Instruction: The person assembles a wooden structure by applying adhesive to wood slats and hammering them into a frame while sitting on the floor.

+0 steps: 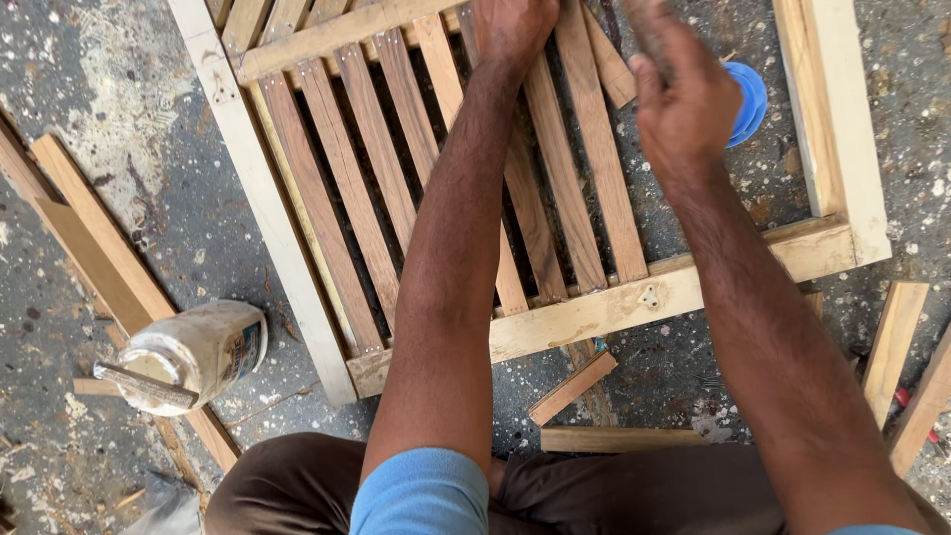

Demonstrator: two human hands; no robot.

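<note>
The left hand [510, 30] presses on the brown slats [396, 149] of a wooden frame [634, 302] lying on the floor [99, 99]. The right hand [684, 99] hangs above it, near a blue lid [748, 99]. A messy glue jar [193, 357] lies beside the frame.

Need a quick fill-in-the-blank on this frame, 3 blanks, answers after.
1. The left hand presses on the wooden ____ of the frame.
2. The glue jar lies on its ____ on the floor, to the person's left.
3. The round lid beside the right hand is ____ in colour.

Missing words: slats; side; blue
</note>
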